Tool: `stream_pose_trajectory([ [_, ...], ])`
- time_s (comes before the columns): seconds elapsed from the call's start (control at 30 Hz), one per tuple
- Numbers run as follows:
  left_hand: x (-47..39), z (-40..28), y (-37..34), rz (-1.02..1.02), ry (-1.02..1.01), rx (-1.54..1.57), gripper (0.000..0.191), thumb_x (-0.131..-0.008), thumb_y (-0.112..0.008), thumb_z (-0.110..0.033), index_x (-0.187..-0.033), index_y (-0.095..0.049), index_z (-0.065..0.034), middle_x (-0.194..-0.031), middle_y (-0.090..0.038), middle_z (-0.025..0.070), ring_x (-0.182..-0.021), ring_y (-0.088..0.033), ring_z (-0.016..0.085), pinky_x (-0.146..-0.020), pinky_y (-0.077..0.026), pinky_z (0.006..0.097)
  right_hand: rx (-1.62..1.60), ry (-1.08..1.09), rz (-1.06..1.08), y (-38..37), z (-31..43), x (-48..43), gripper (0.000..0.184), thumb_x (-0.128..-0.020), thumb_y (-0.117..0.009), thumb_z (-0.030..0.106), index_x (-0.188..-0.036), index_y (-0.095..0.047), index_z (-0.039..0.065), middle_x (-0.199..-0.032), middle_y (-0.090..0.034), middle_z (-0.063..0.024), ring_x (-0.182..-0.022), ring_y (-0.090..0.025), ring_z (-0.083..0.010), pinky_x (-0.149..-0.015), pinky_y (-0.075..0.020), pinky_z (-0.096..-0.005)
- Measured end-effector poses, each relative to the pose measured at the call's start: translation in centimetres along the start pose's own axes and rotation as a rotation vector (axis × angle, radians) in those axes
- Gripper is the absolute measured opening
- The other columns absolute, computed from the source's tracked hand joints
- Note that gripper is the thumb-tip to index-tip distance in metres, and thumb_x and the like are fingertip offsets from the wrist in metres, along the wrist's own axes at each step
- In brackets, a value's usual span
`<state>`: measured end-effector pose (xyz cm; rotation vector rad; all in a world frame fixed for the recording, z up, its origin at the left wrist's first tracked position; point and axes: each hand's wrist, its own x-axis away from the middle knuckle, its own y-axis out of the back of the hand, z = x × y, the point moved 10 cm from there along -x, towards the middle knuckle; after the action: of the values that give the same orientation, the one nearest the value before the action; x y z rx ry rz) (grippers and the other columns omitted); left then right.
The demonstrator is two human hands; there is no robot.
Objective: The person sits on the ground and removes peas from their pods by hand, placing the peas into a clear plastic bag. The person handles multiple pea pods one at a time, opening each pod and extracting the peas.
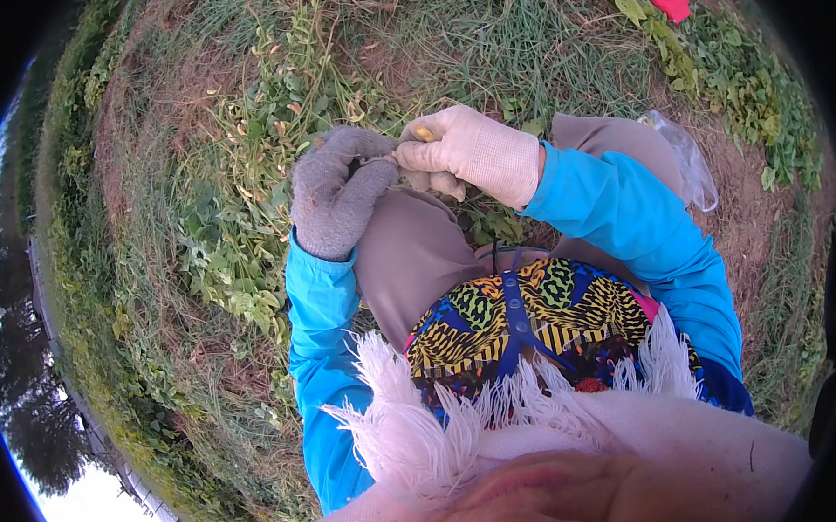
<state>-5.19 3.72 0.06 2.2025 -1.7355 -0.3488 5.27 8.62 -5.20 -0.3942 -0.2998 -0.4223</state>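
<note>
My left hand [341, 188], in a grey knit glove, has its thumb and fingers bent together, their tips meeting those of my right hand. My right hand [458, 151], in a cream knit glove with greyish fingertips, is curled around a small yellow piece [424, 133] that looks like a bean pod. A tiny pale bit shows where the fingertips of both hands meet; whether my left fingers grip it is hidden. Beside and beyond my hands lie leafy plants [256, 128] bearing yellowish pods. My left knee [412, 240] is just below my hands.
A clear plastic bag [685, 161] lies by my right knee [619, 140]. Cut grass [539, 42] and bare soil [741, 226] surround me. Green bean-like plants [768, 101] grow on the right. A red item [670, 2] shows at the top edge.
</note>
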Motion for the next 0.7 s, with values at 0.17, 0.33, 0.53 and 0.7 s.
stream_pose_trajectory([
  [0.17,0.1,-0.2,0.0,0.018,-0.038,-0.076,0.017,-0.077,-0.068,-0.006,-0.093,-0.07,-0.0021,-0.084,-0.067,0.0103,-0.075,-0.063,0.021,-0.069,-0.05,0.0328,-0.028,-0.002,-0.039,0.3,-0.3,0.0,0.023,-0.096,-0.063,0.023,-0.096,-0.064,-0.001,-0.073,-0.062,-0.0052,-0.05,-0.05,-0.0088,-0.047,-0.0391,-0.0255],
  [0.33,0.1,-0.8,0.3,0.016,-0.092,-0.114,0.017,-0.078,-0.069,-0.006,-0.094,-0.069,-0.0019,-0.085,-0.067,0.0109,-0.075,-0.065,0.023,-0.068,-0.051,0.0335,-0.044,-0.015,-0.033,-0.2,-0.4,0.0,0.031,-0.097,-0.06,0.032,-0.094,-0.062,0.002,-0.073,-0.06,-0.0042,-0.051,-0.049,-0.0084,-0.048,-0.038,-0.0247],
  [0.53,-0.7,-0.2,-1.5,0.168,-0.108,-0.045,0.016,-0.084,-0.067,-0.006,-0.1,-0.067,-0.0013,-0.087,-0.063,0.0036,-0.074,-0.059,0.011,-0.063,-0.048,0.0257,0.095,-0.064,-0.035,0.7,-1.3,-0.5,0.043,-0.097,-0.058,0.045,-0.088,-0.063,0.003,-0.07,-0.059,-0.0022,-0.05,-0.046,-0.0085,-0.045,-0.0375,-0.0256],
  [0.7,-3.1,5.9,-0.1,0.145,0.304,0.304,0.02,-0.086,-0.064,-0.007,-0.105,-0.066,-0.002,-0.082,-0.062,0.0024,-0.066,-0.058,0.01,-0.059,-0.049,0.0252,-0.177,-0.098,-0.084,1.7,-0.6,1.4,0.03,-0.101,-0.052,0.033,-0.09,-0.058,0.006,-0.076,-0.058,-0.0025,-0.055,-0.052,-0.0088,-0.049,-0.0417,-0.0237],
])
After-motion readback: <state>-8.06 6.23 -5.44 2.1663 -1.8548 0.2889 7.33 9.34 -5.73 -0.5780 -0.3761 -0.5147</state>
